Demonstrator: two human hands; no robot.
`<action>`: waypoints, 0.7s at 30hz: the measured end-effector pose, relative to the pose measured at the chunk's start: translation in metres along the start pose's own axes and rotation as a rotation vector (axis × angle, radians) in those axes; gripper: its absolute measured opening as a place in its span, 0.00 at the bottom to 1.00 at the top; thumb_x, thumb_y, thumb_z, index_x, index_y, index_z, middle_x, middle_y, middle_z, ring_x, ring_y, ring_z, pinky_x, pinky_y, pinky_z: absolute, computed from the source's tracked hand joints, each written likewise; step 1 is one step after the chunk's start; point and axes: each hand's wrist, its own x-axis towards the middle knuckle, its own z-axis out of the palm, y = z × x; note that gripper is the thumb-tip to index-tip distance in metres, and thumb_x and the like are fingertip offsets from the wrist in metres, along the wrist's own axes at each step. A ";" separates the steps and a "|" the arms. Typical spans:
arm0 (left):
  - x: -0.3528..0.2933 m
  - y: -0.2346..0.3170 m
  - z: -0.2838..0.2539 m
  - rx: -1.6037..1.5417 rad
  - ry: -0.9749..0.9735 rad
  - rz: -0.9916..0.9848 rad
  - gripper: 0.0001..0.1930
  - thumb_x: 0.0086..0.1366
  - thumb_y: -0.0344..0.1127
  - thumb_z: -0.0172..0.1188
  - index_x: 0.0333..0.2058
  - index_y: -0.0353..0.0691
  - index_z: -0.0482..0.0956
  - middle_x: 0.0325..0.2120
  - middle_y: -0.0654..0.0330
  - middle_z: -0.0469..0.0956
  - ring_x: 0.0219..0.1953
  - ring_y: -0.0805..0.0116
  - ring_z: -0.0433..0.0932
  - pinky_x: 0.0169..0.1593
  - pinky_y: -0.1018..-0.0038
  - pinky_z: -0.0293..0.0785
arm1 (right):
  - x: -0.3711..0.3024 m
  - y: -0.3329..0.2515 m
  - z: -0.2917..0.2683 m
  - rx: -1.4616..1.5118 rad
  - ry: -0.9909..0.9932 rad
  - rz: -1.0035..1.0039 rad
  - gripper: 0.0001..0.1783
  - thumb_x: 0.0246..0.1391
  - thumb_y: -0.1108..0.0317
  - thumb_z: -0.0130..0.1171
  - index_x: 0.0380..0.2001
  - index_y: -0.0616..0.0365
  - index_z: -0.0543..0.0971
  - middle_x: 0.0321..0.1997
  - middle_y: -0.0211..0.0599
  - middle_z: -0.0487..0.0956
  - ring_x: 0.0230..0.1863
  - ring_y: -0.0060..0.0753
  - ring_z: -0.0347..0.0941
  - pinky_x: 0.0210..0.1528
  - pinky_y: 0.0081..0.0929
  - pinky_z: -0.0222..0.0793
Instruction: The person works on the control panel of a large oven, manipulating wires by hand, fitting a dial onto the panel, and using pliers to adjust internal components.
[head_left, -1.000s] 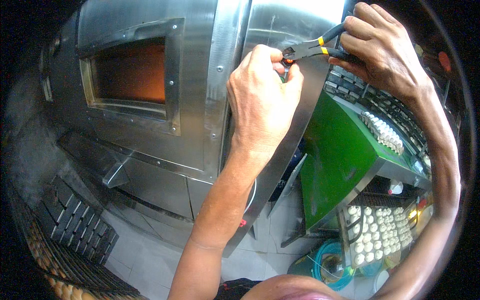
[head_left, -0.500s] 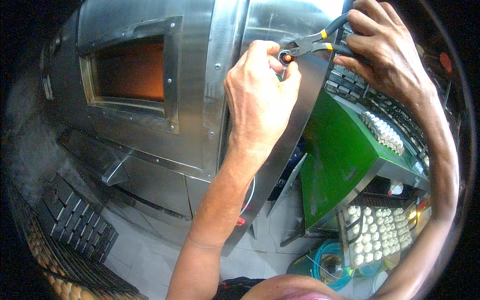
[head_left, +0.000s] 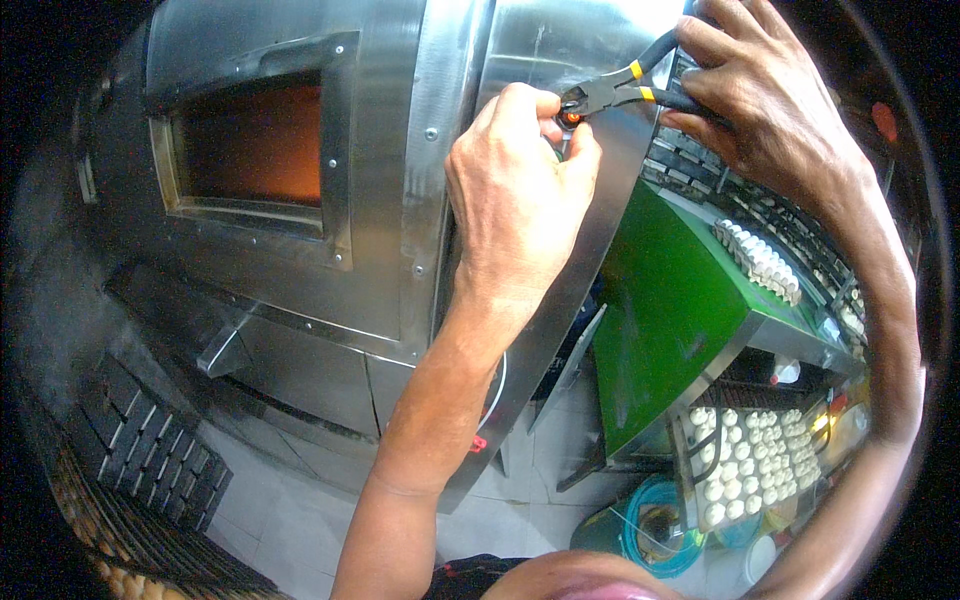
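My right hand [head_left: 765, 100] is wrapped round the dark handles of a pair of pliers [head_left: 603, 95] with yellow bands. The jaws point left and meet the rim of a small round fitting [head_left: 571, 118] with a bright orange centre and dark ring. Around that fitting close the fingers and thumb of my left hand [head_left: 518, 190], pinching it from the left and below. Both hands work in front of the steel side panel [head_left: 560, 40] of an oven. My left fingers hide part of the fitting and whatever lies behind it.
Left is the oven door with a glowing window [head_left: 250, 150]. A green-topped table [head_left: 670, 310] at right carries a tray of eggs [head_left: 757, 262]. Below sit a tray of white dough balls [head_left: 745, 465] and a teal bucket [head_left: 660, 530]. Dark racks [head_left: 165, 460] stand lower left.
The plier jaws have shifted slightly left and now cover the upper part of the fitting's ring. My left hand keeps its pinch; the whole view has shifted a little.
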 end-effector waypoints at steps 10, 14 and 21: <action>0.002 -0.001 -0.002 -0.010 -0.003 0.016 0.10 0.57 0.30 0.71 0.37 0.35 0.83 0.25 0.60 0.83 0.20 0.78 0.78 0.28 0.76 0.74 | 0.000 -0.024 0.006 0.115 0.017 0.196 0.19 0.48 0.51 0.71 0.22 0.56 0.81 0.37 0.31 0.73 0.44 0.35 0.68 0.47 0.36 0.68; 0.002 -0.002 -0.002 -0.024 -0.009 0.017 0.10 0.57 0.30 0.71 0.36 0.35 0.83 0.24 0.60 0.82 0.20 0.79 0.78 0.27 0.77 0.73 | -0.004 -0.023 0.021 0.115 0.136 0.182 0.19 0.43 0.54 0.74 0.18 0.59 0.82 0.34 0.32 0.72 0.46 0.36 0.69 0.47 0.36 0.70; 0.001 -0.004 -0.003 -0.029 -0.009 0.012 0.09 0.57 0.30 0.71 0.36 0.35 0.83 0.24 0.61 0.82 0.19 0.80 0.76 0.26 0.77 0.72 | -0.004 -0.015 0.031 0.132 0.174 0.099 0.19 0.42 0.55 0.75 0.17 0.59 0.79 0.32 0.32 0.71 0.40 0.35 0.69 0.41 0.34 0.72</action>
